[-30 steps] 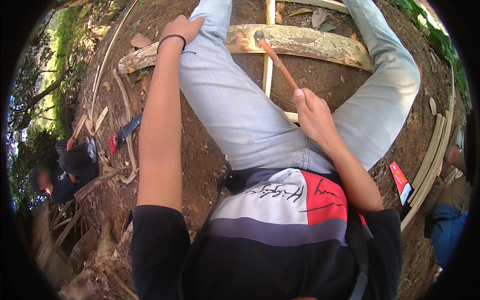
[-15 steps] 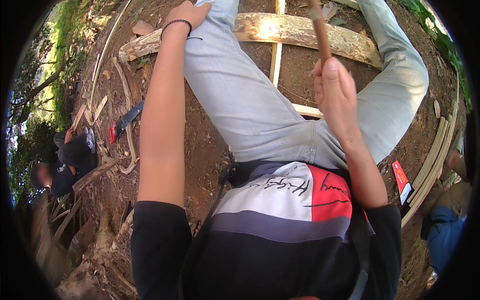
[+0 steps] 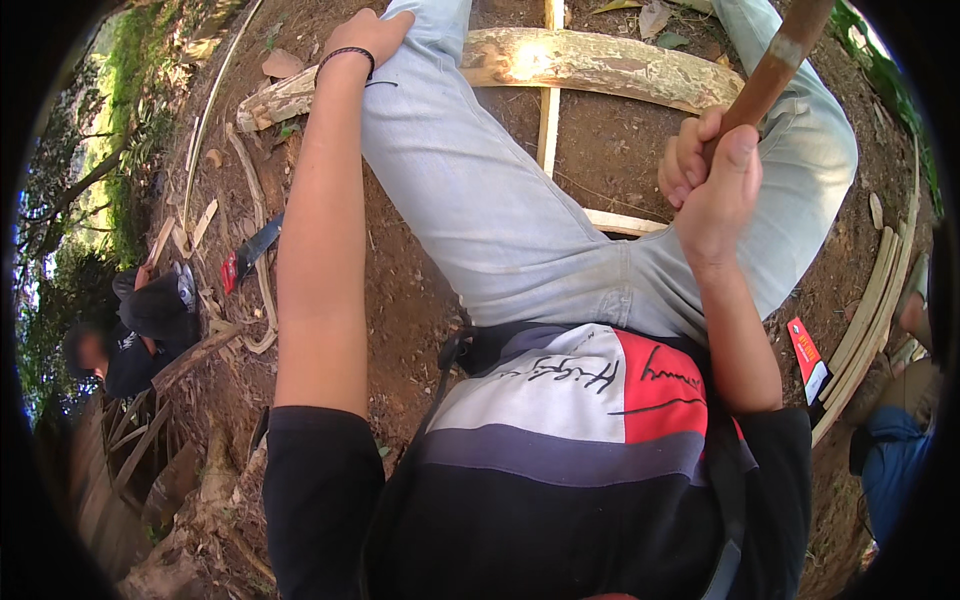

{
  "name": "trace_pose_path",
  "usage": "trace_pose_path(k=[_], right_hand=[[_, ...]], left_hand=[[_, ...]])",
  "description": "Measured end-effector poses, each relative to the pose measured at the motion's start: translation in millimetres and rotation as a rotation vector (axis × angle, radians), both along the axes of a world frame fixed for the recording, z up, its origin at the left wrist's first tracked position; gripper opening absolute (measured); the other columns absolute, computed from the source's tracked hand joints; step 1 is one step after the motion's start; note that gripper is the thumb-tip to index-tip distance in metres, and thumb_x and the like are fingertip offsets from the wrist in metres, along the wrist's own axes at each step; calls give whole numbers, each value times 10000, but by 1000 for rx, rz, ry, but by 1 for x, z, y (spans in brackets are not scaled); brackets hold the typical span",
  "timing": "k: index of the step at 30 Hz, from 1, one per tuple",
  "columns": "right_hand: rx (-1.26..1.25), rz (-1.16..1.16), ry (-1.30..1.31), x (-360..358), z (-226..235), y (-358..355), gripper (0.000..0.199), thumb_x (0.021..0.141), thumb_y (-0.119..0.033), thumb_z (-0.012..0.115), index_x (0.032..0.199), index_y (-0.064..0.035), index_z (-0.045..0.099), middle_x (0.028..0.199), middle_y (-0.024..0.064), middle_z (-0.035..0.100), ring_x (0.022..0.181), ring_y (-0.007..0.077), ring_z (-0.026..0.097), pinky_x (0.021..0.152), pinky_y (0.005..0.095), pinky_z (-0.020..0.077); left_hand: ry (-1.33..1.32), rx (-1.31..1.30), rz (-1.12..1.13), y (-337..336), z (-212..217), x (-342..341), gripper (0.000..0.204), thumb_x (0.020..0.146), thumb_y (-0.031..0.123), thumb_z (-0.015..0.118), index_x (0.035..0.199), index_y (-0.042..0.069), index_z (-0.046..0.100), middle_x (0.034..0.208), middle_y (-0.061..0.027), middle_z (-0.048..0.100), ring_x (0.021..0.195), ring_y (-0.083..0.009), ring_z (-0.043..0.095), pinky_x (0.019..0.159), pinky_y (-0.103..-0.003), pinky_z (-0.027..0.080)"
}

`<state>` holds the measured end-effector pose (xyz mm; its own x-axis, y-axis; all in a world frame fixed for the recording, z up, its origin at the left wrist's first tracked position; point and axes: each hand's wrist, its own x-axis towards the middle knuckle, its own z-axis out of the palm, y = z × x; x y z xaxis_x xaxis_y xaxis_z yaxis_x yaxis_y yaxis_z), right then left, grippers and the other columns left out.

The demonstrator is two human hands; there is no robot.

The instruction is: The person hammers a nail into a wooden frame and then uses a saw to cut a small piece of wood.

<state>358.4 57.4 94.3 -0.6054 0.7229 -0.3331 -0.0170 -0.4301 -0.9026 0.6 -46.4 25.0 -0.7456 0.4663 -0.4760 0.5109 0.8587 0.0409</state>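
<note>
Head view: right hand (image 3: pixel 712 180) fisted around brown wooden handle (image 3: pixel 775 65), upper right; left hand (image 3: pixel 372 32) curled on knee. Better strike squarely onto pale peeled log (image 3: pixel 590 65).

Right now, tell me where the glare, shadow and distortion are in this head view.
Head view: sun glare bleaches the log near its middle; the tool handle in the right hand looks a little soft; the seated person at left sits in deep shade; fisheye bends the slats at the right rim, with black corners.

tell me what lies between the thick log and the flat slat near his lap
In the head view, a thin upright slat runs from the thick log toward the flat slat, over bare brown soil.
</note>
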Motion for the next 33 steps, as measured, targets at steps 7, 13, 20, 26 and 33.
trace_pose_path(k=[7,13,20,26,33], right_hand=[[227,289,-479,7,-51,-17,407,1012,-332,384,791,-15,509,645,32,470,597,125,445,558,304,403],[313,260,-427,4,-34,-13,418,1000,-354,407,836,14,519,706,160,564,685,303,579,632,401,445],[138,226,-322,6,-20,5,439,1008,-399,402,800,-26,502,647,9,440,596,80,421,536,270,378],[502,430,-634,30,-77,-12,487,1001,-414,369,841,17,530,702,155,534,664,242,559,636,384,457],[184,122,-237,-2,-5,3,459,1004,-429,396,786,-33,474,623,-27,418,563,47,387,480,256,339]], left_hand=[[36,-11,-75,14,-21,-7,775,758,534,509,1293,-26,511,1272,-290,525,1189,-385,529,1014,-431,405],[40,11,-33,11,-5,0,763,760,541,485,1290,-7,522,1272,-282,529,1181,-383,535,1004,-436,412],[15,5,-72,15,-20,-4,764,762,555,493,1272,-12,539,1251,-293,539,1169,-385,545,992,-440,424],[17,0,-57,13,-12,-7,839,758,623,487,1292,-25,511,1291,-264,523,1200,-363,521,1024,-406,380],[-4,4,-46,12,-8,0,764,761,551,492,1264,-22,542,1243,-283,550,1159,-381,552,989,-427,421]])
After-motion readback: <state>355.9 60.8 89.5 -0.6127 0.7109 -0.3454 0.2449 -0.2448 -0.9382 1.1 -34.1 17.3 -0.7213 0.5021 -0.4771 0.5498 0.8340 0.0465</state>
